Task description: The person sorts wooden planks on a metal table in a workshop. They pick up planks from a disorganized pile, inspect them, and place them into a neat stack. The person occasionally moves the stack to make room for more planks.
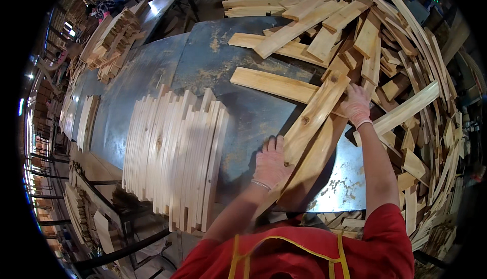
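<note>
A long wooden board [310,118] with dark knots slants away from me, between my two gloved hands. My left hand [270,165], in a pale pink glove, grips its left edge at the near part, thumb toward the wood. At the far end, my right hand [357,105] closes on the right edge, with some fingers hidden. Just under and to the right of it is a second, darker board [318,156], running the same way. Another plank [274,84] lies across the metal table [243,127], its right end meeting the held board.
A row of pale boards on edge [175,152] stands left of my left hand. Loose wood pieces [373,41] heap up at the far right, one plank [401,110] jutting toward my right forearm. A stack of short wood [112,38] sits at the far left.
</note>
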{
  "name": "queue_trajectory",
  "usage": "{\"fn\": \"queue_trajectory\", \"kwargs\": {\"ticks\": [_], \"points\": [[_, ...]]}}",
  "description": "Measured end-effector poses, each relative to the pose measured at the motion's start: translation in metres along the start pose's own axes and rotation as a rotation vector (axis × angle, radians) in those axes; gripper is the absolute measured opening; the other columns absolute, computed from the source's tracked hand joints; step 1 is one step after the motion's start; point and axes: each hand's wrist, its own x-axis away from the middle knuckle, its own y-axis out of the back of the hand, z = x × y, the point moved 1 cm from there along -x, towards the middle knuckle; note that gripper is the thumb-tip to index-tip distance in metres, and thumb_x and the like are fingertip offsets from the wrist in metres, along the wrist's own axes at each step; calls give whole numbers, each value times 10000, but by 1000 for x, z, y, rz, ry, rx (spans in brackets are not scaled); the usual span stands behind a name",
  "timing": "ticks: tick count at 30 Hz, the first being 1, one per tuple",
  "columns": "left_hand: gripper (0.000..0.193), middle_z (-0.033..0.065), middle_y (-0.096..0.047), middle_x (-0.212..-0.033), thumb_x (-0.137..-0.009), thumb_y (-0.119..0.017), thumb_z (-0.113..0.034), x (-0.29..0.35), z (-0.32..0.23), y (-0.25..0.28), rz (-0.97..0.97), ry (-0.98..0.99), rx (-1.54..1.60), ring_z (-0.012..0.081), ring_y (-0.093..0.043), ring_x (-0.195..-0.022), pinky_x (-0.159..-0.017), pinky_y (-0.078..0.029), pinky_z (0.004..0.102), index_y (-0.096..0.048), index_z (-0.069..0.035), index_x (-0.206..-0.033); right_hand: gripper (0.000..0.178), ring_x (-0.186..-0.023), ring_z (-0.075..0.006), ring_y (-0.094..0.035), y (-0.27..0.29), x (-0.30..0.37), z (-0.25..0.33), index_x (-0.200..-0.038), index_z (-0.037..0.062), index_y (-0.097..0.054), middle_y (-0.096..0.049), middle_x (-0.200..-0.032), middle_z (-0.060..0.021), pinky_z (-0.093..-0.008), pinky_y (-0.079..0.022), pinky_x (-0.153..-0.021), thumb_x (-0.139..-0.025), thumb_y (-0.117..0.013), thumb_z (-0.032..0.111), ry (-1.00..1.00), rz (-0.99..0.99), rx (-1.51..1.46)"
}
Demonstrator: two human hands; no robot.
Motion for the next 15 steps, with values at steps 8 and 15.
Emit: {"fn": "queue_trajectory", "kwargs": {"ticks": [8, 15], "points": [[795, 150, -671, -1263, -880, -750, -288, 83, 86, 0, 237, 414, 1503, 252, -680, -1064, -956, -554, 432, -446, -38, -1570, 954, -1340, -391, -572, 56, 9, 72, -1552, 135, -487, -582, -1451, -210, -440, -471, -1126, -727, -863, 433, 325, 352, 118], [776, 175, -664, -1243, -940, -729, -478, 176, 146, 38, 236, 377, 2111, 262, -685, -1080, -938, -563, 388, -523, 54, -1466, 1114, -1175, -279, -670, 27, 203, 179, -1669, -36, -194, -591, -1425, -296, -387, -556, -1016, -845, -819, 379, 15, 1142, -1081]]}}
